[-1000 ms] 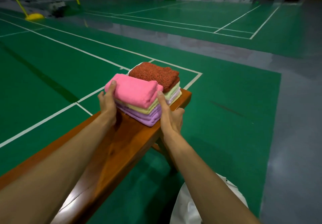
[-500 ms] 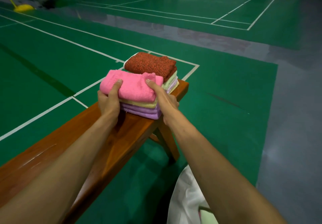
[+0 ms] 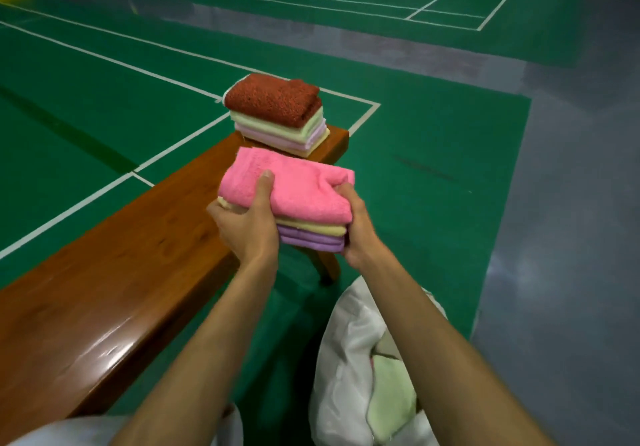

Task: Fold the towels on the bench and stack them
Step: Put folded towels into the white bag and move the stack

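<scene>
Left hand [image 3: 249,227] and right hand [image 3: 356,227] are both closed around one small stack of folded towels [image 3: 308,213], seen at the centre of the frame. The stack is gripped at its left side by the left hand, whose thumb [image 3: 265,185] is laid across the top. At the right side, the fingers of the right hand are curled over the edge of the top towel.

Three layers can be told in this held stack: a pink towel [image 3: 298,185] on top, a pale yellow towel [image 3: 311,229] under it, and a purple towel [image 3: 311,241] at the bottom. The stack is held over the right edge of the wooden worktop [image 3: 121,272]; whether its underside touches the wood cannot be told.

A second stack [image 3: 277,116] is set at the far end of the worktop, just above the held one in the frame and apart from it. It is topped by a red-brown towel [image 3: 273,99], with light green, pale lilac and pale yellow layers beneath.

At the lower right of the frame a white bag [image 3: 346,359] is seen on the green court floor [image 3: 433,154], beside the worktop, and a light green cloth [image 3: 391,400] is visible inside it. White lines are painted across the floor.
</scene>
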`<state>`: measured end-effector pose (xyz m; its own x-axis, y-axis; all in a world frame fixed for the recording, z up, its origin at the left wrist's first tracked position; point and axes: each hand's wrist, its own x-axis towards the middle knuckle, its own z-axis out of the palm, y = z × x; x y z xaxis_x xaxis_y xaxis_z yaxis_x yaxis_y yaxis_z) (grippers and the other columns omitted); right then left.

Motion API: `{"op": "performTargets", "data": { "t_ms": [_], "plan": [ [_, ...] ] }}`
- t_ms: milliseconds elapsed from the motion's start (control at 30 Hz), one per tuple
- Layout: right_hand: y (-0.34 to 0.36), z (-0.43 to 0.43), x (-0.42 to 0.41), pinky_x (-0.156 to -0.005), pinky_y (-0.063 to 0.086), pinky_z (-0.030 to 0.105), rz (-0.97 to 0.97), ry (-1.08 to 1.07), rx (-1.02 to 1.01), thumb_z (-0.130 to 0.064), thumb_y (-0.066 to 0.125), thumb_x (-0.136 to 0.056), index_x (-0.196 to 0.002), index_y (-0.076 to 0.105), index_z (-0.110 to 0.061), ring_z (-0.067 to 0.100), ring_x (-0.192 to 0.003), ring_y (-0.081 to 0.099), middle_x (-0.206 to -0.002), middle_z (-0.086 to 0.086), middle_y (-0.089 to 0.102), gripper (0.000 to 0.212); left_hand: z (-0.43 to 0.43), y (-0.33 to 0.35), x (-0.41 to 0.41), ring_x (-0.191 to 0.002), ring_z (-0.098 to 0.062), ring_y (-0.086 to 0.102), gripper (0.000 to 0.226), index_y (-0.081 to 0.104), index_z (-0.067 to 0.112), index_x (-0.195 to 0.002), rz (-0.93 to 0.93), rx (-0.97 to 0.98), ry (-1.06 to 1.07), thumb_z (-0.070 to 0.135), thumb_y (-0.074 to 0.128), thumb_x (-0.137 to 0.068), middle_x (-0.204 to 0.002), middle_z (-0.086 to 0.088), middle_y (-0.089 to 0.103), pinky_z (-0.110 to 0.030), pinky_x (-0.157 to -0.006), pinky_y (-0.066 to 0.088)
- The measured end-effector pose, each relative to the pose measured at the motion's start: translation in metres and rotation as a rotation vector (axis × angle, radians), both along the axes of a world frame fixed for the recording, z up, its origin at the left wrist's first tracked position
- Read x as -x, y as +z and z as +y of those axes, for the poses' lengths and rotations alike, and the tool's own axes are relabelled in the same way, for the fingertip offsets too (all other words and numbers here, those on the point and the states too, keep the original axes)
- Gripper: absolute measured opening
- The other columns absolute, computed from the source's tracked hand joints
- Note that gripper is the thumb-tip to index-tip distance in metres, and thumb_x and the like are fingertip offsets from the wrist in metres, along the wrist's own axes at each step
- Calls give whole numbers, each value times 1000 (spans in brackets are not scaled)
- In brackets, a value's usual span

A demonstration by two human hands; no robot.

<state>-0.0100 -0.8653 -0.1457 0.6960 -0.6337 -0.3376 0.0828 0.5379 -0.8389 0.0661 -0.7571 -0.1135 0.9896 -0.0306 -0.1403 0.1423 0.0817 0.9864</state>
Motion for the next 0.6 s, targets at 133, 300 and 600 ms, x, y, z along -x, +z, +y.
{"op": "performTargets", "data": {
  "t_ms": [133,300,600],
  "plan": [
    [-17,7,60,-81,59,37,-119,-67,-57,-52,66,-79,-108,73,-13,26,-92,73,-100,10,77,49,-1,-21,63,-112,-17,66,86,41,29,-133,120,147,-44,57,89,-68,-130,5,59,-45,-90,62],
    [-75,17,127,-91,56,57,-22,-193,-109,-54,80,-72,-112,76,-17,35,-107,70,-117,15,73,55,-12,-75,131,-116,-35,64,113,49,21,-138,697,396,-212,79,82,-47,-134,-9,63,-59,-83,59],
    [-173,38,210,-87,58,52,131,-367,-367,-32,79,-56,-123,67,-14,29,-108,65,-122,12,71,71,-24,-175,169,-124,-40,62,77,59,6,-138,981,340,-496,57,72,-83,-125,-22,70,-58,-111,45]
  ]
}}
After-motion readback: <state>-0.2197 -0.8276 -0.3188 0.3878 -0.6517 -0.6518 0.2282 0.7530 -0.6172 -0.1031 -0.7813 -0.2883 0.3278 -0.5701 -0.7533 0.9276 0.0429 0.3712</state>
